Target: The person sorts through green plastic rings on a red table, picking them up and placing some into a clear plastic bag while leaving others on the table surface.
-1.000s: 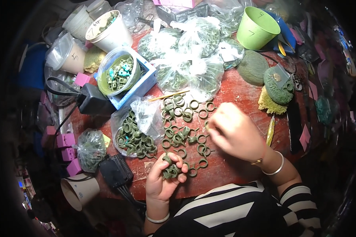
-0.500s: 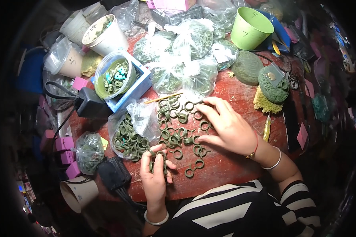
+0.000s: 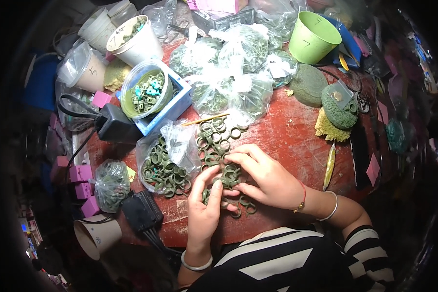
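My left hand (image 3: 207, 204) curls around some olive-green rings at the front middle of the red table. My right hand (image 3: 255, 175) meets it from the right, its fingers and thumb curved around a clump of rings (image 3: 228, 176). More loose rings (image 3: 214, 130) lie just above both hands, some with small stems. A clear plastic bag (image 3: 163, 160) of similar rings, with a few teal bits among them, lies left of my hands. A thin yellow stick (image 3: 204, 119) lies above the loose rings.
Knotted bags (image 3: 228, 87) fill the back middle. A blue bin (image 3: 175, 104) holds a tub (image 3: 143, 92) of small parts. Cups (image 3: 131, 46), a green bucket (image 3: 314, 36), sponge pads (image 3: 337, 104), a yellow tool (image 3: 330, 165), black devices (image 3: 141, 211) and pink blocks (image 3: 81, 173) crowd the sides.
My right hand has moved down and left, drawing loose rings toward my left hand. My left hand has shifted slightly right, and the two hands now meet around the rings.
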### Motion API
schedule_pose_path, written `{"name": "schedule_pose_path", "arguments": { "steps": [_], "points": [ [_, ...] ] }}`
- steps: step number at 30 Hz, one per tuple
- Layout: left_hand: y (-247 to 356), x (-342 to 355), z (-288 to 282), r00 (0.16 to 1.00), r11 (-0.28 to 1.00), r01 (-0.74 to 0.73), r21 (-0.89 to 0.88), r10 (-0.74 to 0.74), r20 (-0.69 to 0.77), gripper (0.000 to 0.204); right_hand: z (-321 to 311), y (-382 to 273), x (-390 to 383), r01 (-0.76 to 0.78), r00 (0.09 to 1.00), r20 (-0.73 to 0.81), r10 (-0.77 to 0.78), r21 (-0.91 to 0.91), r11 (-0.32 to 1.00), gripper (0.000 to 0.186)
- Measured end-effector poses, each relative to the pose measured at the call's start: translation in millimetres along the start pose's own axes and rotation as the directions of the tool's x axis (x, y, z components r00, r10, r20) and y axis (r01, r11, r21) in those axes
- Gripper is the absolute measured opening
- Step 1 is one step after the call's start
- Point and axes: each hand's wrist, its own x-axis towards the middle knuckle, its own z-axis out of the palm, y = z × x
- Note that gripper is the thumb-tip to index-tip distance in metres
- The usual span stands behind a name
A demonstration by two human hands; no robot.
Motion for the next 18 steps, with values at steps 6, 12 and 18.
{"name": "schedule_pose_path", "arguments": {
  "steps": [6,12,18],
  "points": [
    [-4.7,0.7,-5.4,0.991,0.939,0.116,-0.325,-0.09,0.094,0.035,6.9,3.6,-4.7,-0.289,0.956,0.094,0.279,0.481,0.828,0.034],
    [-14.7,5.8,-26.1,0.963,0.73,0.241,-0.639,-0.097,0.252,0.036,-1.3,-29.0,7.4,0.042,0.997,0.056,-0.058,0.255,0.966,0.037],
    [-27.9,4.7,-47.1,0.911,0.429,0.386,-0.817,-0.037,0.411,0.039,-7.4,-18.5,43.3,0.189,0.978,-0.079,-0.191,-0.042,0.981,0.033]
  ]
}}
